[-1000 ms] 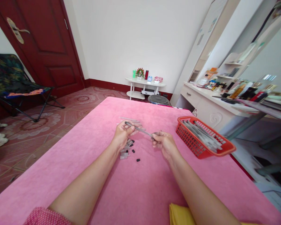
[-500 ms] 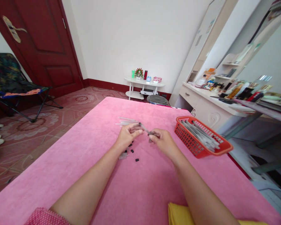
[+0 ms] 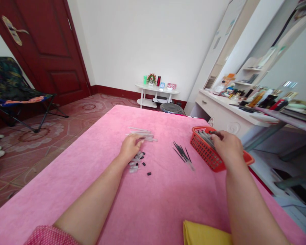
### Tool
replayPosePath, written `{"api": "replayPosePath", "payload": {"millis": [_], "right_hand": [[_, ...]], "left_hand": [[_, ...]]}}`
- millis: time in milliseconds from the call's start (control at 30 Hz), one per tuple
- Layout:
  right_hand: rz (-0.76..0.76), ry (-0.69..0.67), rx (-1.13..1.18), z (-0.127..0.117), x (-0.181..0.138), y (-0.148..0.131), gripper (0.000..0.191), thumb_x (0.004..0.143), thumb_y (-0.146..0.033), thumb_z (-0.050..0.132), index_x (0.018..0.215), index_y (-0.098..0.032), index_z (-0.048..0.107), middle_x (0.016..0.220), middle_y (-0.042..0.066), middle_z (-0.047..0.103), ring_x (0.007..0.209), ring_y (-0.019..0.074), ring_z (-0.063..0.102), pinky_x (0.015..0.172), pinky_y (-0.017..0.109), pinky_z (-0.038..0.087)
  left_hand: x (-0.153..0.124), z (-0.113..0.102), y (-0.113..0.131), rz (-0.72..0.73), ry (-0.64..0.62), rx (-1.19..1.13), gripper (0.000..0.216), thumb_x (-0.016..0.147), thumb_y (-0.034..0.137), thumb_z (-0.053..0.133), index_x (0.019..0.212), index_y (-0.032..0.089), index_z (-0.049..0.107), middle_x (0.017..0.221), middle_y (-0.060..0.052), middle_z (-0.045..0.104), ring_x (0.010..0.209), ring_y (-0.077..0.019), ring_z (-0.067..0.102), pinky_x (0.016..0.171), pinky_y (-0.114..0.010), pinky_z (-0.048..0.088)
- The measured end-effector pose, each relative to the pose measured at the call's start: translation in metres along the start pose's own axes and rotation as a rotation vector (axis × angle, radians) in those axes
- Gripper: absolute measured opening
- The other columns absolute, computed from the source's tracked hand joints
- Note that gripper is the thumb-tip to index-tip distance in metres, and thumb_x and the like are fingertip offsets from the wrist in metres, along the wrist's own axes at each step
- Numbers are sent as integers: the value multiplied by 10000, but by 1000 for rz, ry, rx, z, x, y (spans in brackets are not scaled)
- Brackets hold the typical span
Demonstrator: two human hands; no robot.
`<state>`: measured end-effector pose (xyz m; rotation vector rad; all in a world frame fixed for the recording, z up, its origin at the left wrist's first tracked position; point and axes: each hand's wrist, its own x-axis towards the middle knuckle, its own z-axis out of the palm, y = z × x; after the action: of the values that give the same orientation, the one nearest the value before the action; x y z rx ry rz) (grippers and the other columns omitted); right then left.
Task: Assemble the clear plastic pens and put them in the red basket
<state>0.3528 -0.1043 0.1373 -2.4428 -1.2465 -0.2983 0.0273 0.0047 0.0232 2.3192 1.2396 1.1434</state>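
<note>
My left hand (image 3: 131,147) is at the left pile, its fingers and thumb curled round the near end of a clear plastic tube (image 3: 150,139). Several similar thin tubes lie just beyond it. Short clear pieces (image 3: 134,167) and small black caps (image 3: 149,174) lie scattered by its wrist. Over the red basket (image 3: 206,154) my right hand (image 3: 228,146) is closed, with a dark, thin piece showing at its fingertips. Long greyish sticks (image 3: 205,137) fill the basket, partly hidden by this hand. Between the hands, several slim black sticks with clear ends (image 3: 182,153) lie fanned out.
A pink cloth (image 3: 148,204) covers the table. Folded yellow fabric (image 3: 206,233) lies at the near edge. Beyond the table stand a low white shelf (image 3: 156,89) and a round dark-topped stool (image 3: 171,108). At right is a dresser (image 3: 219,105) crowded with bottles.
My hands have moved apart. The left went left to the clear tubes; the right went right, into the basket. The fanned black sticks, hidden before by my right hand, now show on the cloth.
</note>
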Motion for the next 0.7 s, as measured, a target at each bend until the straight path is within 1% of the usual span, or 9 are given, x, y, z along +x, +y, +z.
{"api": "replayPosePath", "payload": {"millis": [100,167,300,400,467,533,600,700], "right_hand": [[-52,-94,-21,4,-1,-6,365,828,-355,415,1038,-232,686,963,110,678,859,261,614,668,329,418],[-43,-129,-43,5,0,-5,364,830,-341,408,1054,-252,681,1005,107,672,893,268,612,686,337,422],[13,-109,-85,7,3,6,382,838,-353,402,1101,-262,663,1021,119,668,925,283,611,724,367,431],[27,-92,-143,4,6,14,364,813,-370,441,1062,-260,683,981,125,677,933,315,608,749,410,427],[34,-85,-150,1,6,16,362,795,-394,463,1043,-261,691,971,123,680,928,323,609,741,414,429],[41,-100,-141,-1,7,17,385,788,-437,465,1041,-258,692,960,125,681,905,320,616,709,400,437],[29,-146,-143,0,8,17,397,787,-463,457,1022,-255,701,944,128,682,886,318,620,683,394,440],[-14,-171,-145,5,8,17,377,785,-457,461,1003,-272,707,940,122,683,876,325,621,680,411,435]], "left_hand": [[0,-1,1,17,-12,28,228,762,168,559,941,199,698,999,-42,702,986,-218,610,926,-377,444],[-1,-1,1,17,-9,34,219,768,169,550,924,199,701,987,-40,705,974,-215,612,915,-372,448],[-1,-2,0,11,-18,40,219,768,160,542,914,198,700,979,-37,707,974,-210,611,911,-361,448],[-1,-3,1,0,-26,47,228,758,143,544,915,196,699,979,-37,707,975,-209,611,909,-357,449],[-1,-3,2,-5,-24,52,229,755,139,543,914,193,700,976,-39,707,970,-210,612,908,-360,451],[-1,-3,2,-7,-14,58,229,758,143,541,917,191,700,977,-41,707,972,-211,612,911,-362,452],[-1,-3,1,3,-13,67,240,766,154,537,941,197,696,997,-38,702,985,-208,606,921,-359,449],[-1,-3,-1,32,-51,88,294,778,156,519,1022,209,676,1069,-36,680,1021,-202,592,938,-350,442]]}}
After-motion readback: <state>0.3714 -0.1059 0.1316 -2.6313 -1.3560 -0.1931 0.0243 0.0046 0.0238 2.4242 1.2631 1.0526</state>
